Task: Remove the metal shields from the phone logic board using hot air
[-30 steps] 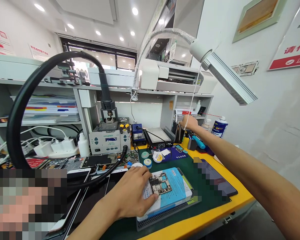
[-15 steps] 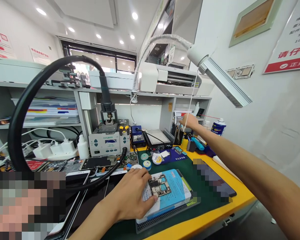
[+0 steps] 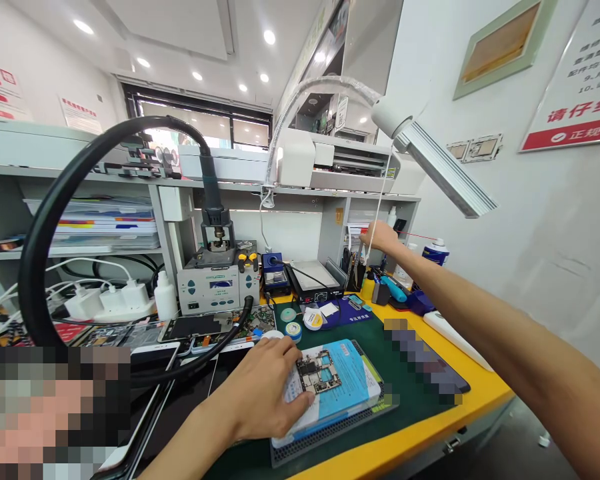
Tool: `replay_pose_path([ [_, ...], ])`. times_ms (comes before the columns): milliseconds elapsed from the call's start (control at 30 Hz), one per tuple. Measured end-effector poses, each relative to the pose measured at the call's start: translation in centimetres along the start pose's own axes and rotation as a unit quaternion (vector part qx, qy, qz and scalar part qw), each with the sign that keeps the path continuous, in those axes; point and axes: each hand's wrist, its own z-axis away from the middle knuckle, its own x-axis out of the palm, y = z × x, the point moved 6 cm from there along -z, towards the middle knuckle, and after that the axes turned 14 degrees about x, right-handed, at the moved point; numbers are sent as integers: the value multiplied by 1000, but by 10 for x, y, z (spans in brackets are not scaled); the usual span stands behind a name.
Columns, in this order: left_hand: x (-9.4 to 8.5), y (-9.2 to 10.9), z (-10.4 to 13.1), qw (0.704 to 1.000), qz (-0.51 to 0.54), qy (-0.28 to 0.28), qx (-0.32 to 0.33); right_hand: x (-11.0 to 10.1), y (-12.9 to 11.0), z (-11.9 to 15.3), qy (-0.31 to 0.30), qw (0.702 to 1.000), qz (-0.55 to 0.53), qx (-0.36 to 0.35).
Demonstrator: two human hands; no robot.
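My left hand (image 3: 270,383) rests on the left edge of a blue and white pack (image 3: 353,380), its thumb beside a bare phone circuit board (image 3: 319,372) that lies on top. Under the pack is a grey perforated tray (image 3: 320,443). My right hand (image 3: 381,237) reaches far out to the tool holder (image 3: 353,270) at the back right, its fingers pinched at the top of the upright tools. What they grip is too small to make out.
A hot-air station (image 3: 219,287) with a looping black hose (image 3: 30,233) stands at the back left. Phones (image 3: 195,387) lie left of the mat (image 3: 405,373). A lamp (image 3: 445,163) hangs above my right arm. Blue-tinted spools (image 3: 293,331) and a spray can (image 3: 436,252) are further back.
My right hand is slightly further right in the view, still at the tool holder, and more of the tools shows below it. My left hand has not visibly moved.
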Motion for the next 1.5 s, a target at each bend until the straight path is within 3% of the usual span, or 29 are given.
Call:
replay_pose_path([
  [1500,0,0,0,1000,2,-11,0,-50,-1,6,71,997,-39,-15],
])
